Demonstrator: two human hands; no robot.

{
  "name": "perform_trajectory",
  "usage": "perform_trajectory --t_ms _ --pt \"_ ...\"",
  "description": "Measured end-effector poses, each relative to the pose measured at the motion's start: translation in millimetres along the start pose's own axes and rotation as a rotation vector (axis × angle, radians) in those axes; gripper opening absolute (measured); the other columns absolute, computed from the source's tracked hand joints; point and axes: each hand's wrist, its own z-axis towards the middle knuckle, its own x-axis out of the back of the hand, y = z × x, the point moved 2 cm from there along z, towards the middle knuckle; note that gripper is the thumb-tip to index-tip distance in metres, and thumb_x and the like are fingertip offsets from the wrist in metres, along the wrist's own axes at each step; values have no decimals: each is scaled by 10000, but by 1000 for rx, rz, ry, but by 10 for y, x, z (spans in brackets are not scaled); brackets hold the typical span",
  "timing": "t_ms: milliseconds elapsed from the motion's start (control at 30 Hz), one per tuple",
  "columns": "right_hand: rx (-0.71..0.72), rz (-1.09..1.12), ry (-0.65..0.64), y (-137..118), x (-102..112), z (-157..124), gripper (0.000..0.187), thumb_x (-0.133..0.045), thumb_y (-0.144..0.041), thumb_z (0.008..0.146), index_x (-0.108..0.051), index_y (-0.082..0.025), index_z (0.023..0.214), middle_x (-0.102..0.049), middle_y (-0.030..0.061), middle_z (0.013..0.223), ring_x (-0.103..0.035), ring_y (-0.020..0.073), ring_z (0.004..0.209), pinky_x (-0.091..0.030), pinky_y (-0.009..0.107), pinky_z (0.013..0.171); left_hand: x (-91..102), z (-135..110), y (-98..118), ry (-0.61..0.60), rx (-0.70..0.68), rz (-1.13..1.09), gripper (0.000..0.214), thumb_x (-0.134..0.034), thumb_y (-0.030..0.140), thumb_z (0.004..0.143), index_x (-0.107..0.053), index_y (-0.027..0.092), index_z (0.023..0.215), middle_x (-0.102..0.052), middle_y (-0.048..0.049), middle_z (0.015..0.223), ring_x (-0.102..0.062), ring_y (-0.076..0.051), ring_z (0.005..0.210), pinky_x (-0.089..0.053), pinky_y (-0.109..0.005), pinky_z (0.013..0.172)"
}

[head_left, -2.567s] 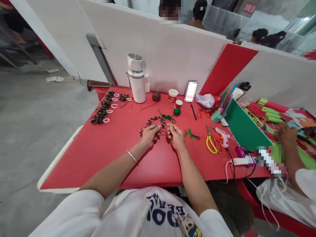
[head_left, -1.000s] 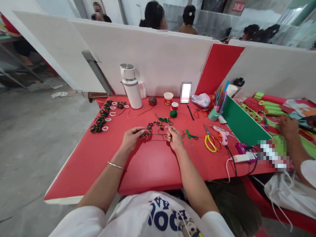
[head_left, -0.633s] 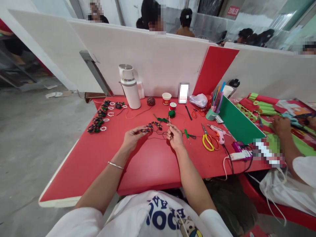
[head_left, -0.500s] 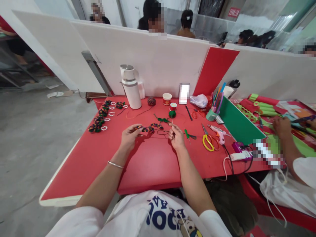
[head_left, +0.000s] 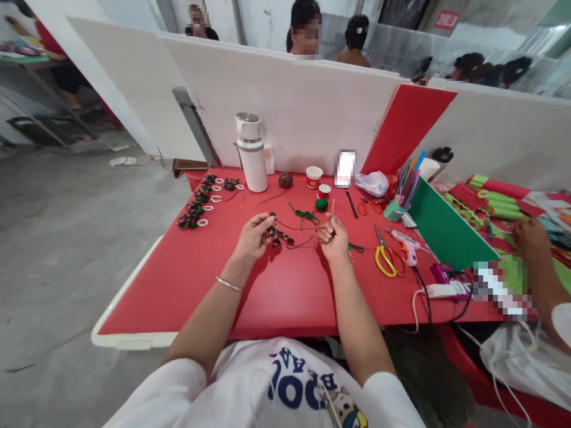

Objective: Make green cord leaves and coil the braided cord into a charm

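Observation:
Between its thumb and fingers, my left hand (head_left: 254, 236) pinches a crocheted strip of dark multicoloured yarn (head_left: 282, 239), whose curled end hangs to the right. A strand of yarn (head_left: 297, 228) stretches from there to my right hand (head_left: 334, 239), which is closed round a thin pale crochet hook (head_left: 333, 205) with its tip up. Most of the hook is hidden by the fingers. Just beyond lie a green yarn piece (head_left: 306, 215) and a small green yarn ball (head_left: 322, 204). A green tool (head_left: 355, 247) lies partly behind my right hand.
Finished-looking yarn pieces with white bead loops (head_left: 196, 208) line the left. A white thermos (head_left: 252, 160), a yarn ball (head_left: 285, 180) and a paper cup (head_left: 314, 177) stand behind. Scissors (head_left: 384, 258), a pink glue gun (head_left: 408, 245) and a pen cup (head_left: 395, 210) are right. A co-worker's hand (head_left: 530, 238) is farther right.
The strip is now bunched closer to my left hand, and its strand stretches to my right hand. The hook is still held upright. The whole view has shifted, with things appearing farther right.

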Motion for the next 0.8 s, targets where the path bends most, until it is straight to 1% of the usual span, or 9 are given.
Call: perform_trajectory --t_ms 133,267,333,433,533,600,700,733,800 --pt "65 -129 -152 -309 -239 74 123 -787 -302 809 -706 -210 826 -303 -117 515 -188 49 419 -160 186 387 -195 2 164 -112 -43 108 416 -953 349 538 -682 171 799 -693 -18 689 -631 -119 570 -260 -163 364" --pt "172 -374 -250 -839 -381 77 179 -824 -357 798 -771 -194 851 -307 -106 517 -192 46 439 -142 203 395 -337 65 436 -197 -111 200 413 -951 407 571 -695 162 784 -703 -45 679 -561 -99 511 -246 -184 387" --pt "280 -498 -228 -1088 -412 40 192 -824 -376 814 -794 -196 875 -361 -87 527 -222 48 449 -138 205 399 -426 91 568 -214 -157 215 397 -955 397 575 -706 157 770 -692 -40 676 -532 -87 505 -244 -187 396" --pt "477 -603 -171 -1291 -479 -53 184 -813 -388 836 -816 -211 885 -481 -49 569 -378 74 506 -270 205 439 -608 103 698 -252 -193 208 373 -964 376 565 -719 159 743 -636 -5 614 -491 -73 483 -263 -186 410" --pt "535 -698 -204 -1243 -615 -143 203 -784 -412 861 -832 -218 894 -614 -9 676 -523 111 628 -414 234 554 -812 83 739 -339 -256 203 353 -963 377 582 -746 164 761 -643 0 614 -547 -93 530 -371 -197 469" --pt "497 -808 -287 -1126 -723 -177 244 -781 -433 866 -843 -219 965 -627 -9 681 -533 123 643 -434 252 588 -915 69 724 -391 -304 209 347 -962 384 604 -767 163 788 -670 -5 652 -570 -98 563 -428 -209 513" --pt "392 -956 -386 -952 -827 -179 390 -783 -459 868 -816 -231 1182 -563 -45 595 -482 116 567 -400 257 553 -994 58 674 -466 -348 225 347 -956 383 645 -799 160 861 -722 -23 732 -625 -111 635 -497 -223 594" --pt "376 -962 -392 -917 -839 -171 410 -780 -466 868 -811 -228 1201 -586 -41 609 -503 121 574 -411 261 561 -1003 56 659 -489 -352 227 349 -951 385 661 -805 160 885 -734 -29 754 -645 -120 661 -517 -231 621" --pt "368 -917 -388 -883 -837 -151 370 -771 -471 869 -828 -216 1131 -686 -7 707 -595 148 655 -469 277 617 -1005 53 643 -513 -355 231 343 -943 392 681 -801 159 888 -744 -35 775 -665 -129 688 -536 -237 646"
